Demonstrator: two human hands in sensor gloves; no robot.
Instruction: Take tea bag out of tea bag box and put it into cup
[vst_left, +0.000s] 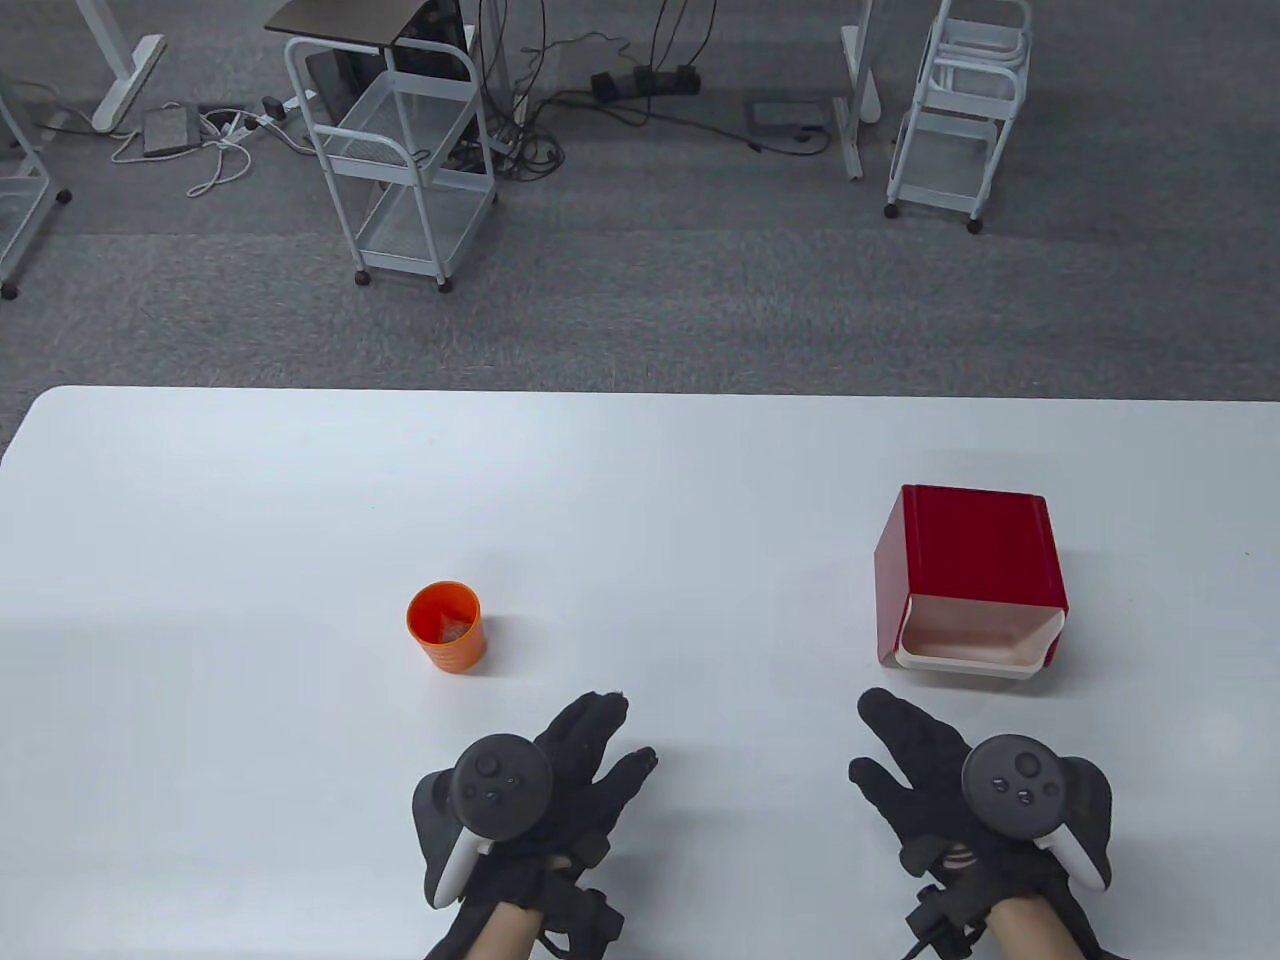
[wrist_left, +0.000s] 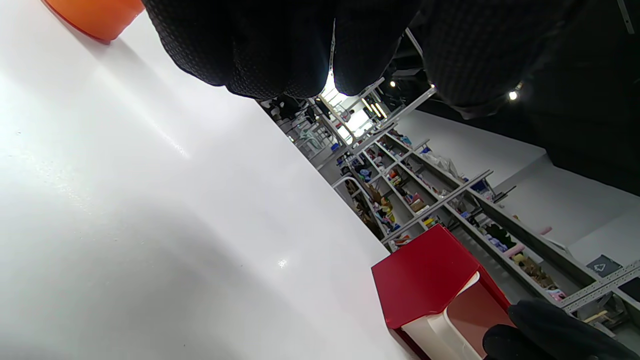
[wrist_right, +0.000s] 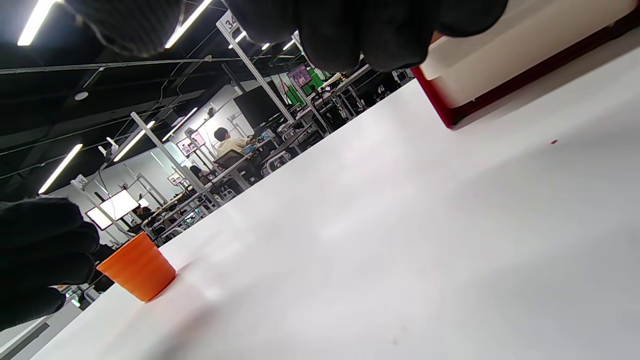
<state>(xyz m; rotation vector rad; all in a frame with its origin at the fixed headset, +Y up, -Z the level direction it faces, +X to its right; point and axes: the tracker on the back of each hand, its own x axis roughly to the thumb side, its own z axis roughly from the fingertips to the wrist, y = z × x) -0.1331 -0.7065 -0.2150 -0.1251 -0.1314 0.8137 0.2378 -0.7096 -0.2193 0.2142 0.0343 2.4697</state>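
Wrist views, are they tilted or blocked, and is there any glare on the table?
Left wrist view: steeply tilted, gloved fingers dark across the top, soft glare streak on the table. Right wrist view: also tilted, fingers cover part of the red box. Table view: level and evenly lit.

Cup (vst_left: 446, 627) left on table (vst_left: 640, 480), tea bag box (vst_left: 968, 580) right, well apart

Something pale lies inside the orange cup (vst_left: 446, 625), too small to identify. The tea bag box (vst_left: 968, 580) drawer's interior is shadowed; the left wrist view's top edge crops the cup.
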